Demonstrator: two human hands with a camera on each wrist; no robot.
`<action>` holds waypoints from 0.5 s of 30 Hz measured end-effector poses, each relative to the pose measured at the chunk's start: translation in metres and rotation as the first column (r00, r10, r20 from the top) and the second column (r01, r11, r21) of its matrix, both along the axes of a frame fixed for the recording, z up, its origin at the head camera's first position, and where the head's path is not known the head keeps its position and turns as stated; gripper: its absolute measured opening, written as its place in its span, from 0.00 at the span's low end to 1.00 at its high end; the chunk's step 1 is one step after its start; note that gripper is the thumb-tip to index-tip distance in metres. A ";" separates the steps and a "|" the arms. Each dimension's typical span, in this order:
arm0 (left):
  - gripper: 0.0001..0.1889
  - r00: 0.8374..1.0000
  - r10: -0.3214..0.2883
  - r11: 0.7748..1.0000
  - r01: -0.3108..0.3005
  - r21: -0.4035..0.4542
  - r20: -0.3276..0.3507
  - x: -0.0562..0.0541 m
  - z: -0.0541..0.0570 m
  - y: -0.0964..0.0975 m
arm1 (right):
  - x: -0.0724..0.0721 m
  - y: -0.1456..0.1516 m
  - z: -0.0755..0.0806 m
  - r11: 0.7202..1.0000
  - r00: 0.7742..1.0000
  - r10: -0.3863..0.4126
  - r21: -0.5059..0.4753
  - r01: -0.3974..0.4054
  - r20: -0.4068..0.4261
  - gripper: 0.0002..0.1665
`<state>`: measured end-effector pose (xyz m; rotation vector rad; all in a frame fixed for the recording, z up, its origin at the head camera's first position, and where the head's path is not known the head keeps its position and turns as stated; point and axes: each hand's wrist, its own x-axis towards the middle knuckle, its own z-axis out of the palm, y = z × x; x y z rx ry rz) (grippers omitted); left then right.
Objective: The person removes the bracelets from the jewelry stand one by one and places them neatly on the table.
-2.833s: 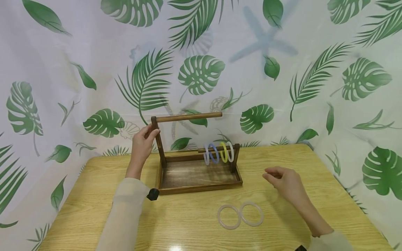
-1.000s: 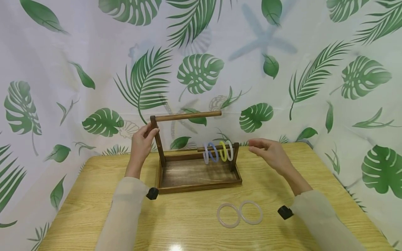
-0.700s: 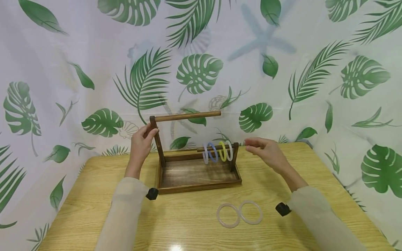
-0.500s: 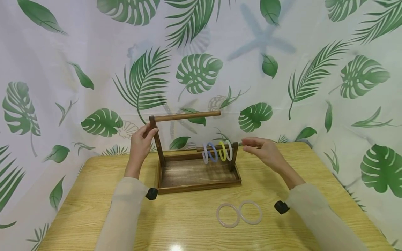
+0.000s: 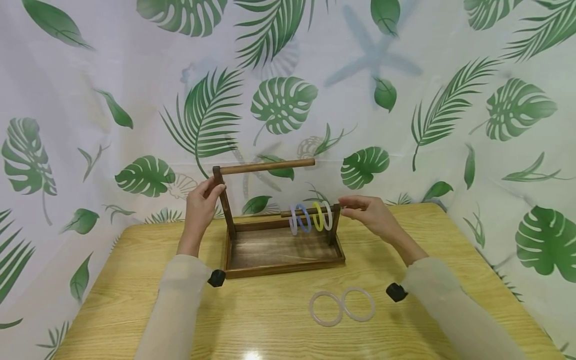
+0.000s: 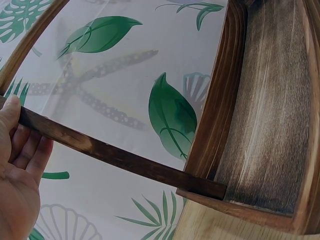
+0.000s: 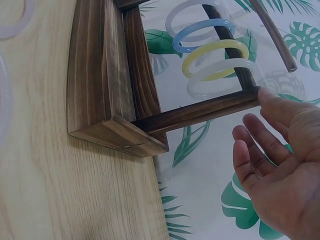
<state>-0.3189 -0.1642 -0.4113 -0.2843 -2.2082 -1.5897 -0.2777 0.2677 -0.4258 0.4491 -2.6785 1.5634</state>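
Head view: your left hand (image 5: 201,202) pinches the tall post (image 5: 227,207) at the left end of the wooden stand (image 5: 285,271). Your right hand (image 5: 371,216) has its thumb at the top of the short post (image 5: 334,227) on the right (whether it truly grips there, I can't tell). Four rings (image 7: 215,44) hang around the lower rod (image 5: 286,214): pale, blue, yellow, pale, left to right. Two loose rings (image 5: 326,325) lie side by side nearer you on the table (image 5: 135,300).

Left hand (image 5: 200,207) grips tall left post (image 5: 227,215) of wooden rack (image 5: 285,270), right hand (image 5: 371,216) by short right post (image 5: 334,227); four rings (image 5: 320,227) on lower bar (image 5: 285,214), two near.
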 end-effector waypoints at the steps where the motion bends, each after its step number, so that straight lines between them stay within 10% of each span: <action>1: 0.22 1.000 0.001 1.000 -0.001 -0.001 0.000 0.000 0.000 0.000 | 0.000 -0.001 0.000 1.000 1.000 0.003 -0.002 -0.003 -0.001 0.25; 15: 0.22 1.000 0.004 1.000 -0.004 -0.011 -0.005 0.001 0.001 0.000 | -0.005 -0.006 0.000 0.998 0.998 0.061 -0.024 -0.061 0.006 0.27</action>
